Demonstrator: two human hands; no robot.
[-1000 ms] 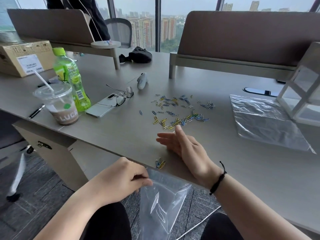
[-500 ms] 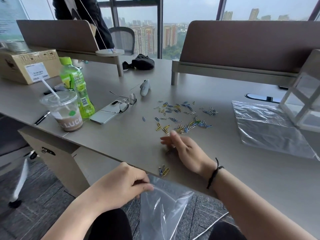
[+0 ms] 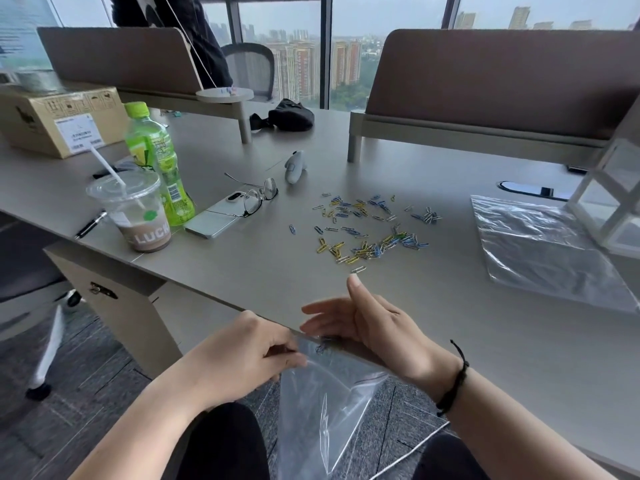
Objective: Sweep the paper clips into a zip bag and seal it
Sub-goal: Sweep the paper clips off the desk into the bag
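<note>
Low in the frame, the left hand (image 3: pixel 249 355) pinches the mouth of a clear zip bag (image 3: pixel 322 410) hanging below the tabletop (image 3: pixel 519 341) edge. The right hand (image 3: pixel 367 323) rests at that edge, fingers straight and loose, with a few clips just at the bag's mouth. Most paper clips (image 3: pixel 367 230) lie scattered at center frame, a second bag (image 3: pixel 540 247) flat at right.

We see a matt, smooth wood-look desk (image 3: pixel 450 341), a clear glossy plastic bag (image 3: pixel 322 403) that crinkles, shiny coloured clips (image 3: pixel 367 230), a cardboard box (image 3: pixel 45 123), a glossy plastic bottle (image 3: pixel 156 157), and a clear plastic cup (image 3: pixel 135 209).
</note>
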